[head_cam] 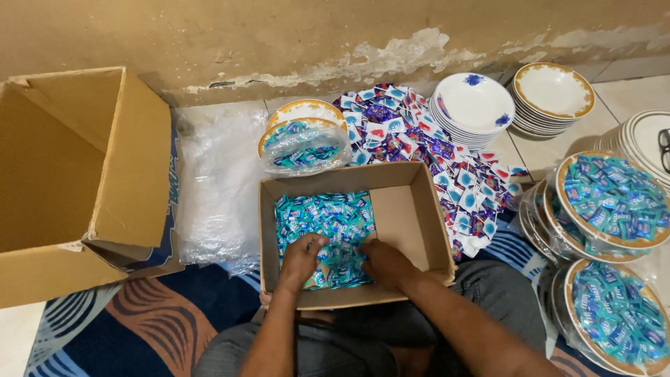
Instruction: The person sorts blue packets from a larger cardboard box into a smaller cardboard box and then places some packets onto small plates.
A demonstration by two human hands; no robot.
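2 bare hands worked in 1 small cardboard box (408,216) of glossy blue sachets (324,223).

2 cartons were present: the small, shallow, matte brown box rested on the person's lap, its left half filled with crinkled blue-and-white sachets; 1 large open carton (77,181) lay at left. 2 stacks of round ceramic plates (513,101) stood by the wall; 3 plastic-wrapped plates of sachets (611,202) were in view. Left hand (301,257) lay palm-down, fingers curled into the sachets; right hand (384,260) likewise pressed on them. Whether either actually gripped any could not be told.
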